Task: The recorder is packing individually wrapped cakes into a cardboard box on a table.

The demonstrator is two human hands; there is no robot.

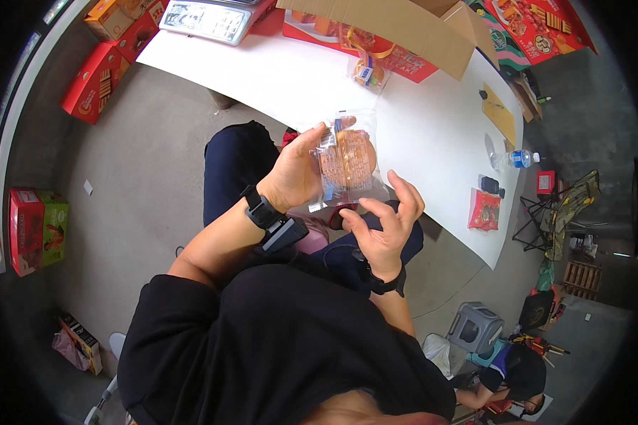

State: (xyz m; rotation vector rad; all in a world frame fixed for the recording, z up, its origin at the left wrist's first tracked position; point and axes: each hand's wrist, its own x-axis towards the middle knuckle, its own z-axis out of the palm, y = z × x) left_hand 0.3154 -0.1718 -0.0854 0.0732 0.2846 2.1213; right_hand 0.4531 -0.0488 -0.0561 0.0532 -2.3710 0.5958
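A round, golden-brown cake in a clear printed plastic wrapper (347,160) is held up above the near edge of the white table. My left hand (296,169) grips the wrapper by its left side, the thumb on top near a barcode. Some of those fingers are hidden behind the packet. Just below the packet's lower right corner, my right hand (387,226) has its fingers apart and slightly curled, with nothing in it. The index fingertip comes close to the wrapper's bottom edge; whether it touches is unclear.
Another wrapped cake (369,73) lies by an open cardboard carton (399,32) and a red gift box (308,33). A scale (204,20) stands far left. On the table's right are a water bottle (512,159) and a red packet (484,210). A person (515,372) sits lower right.
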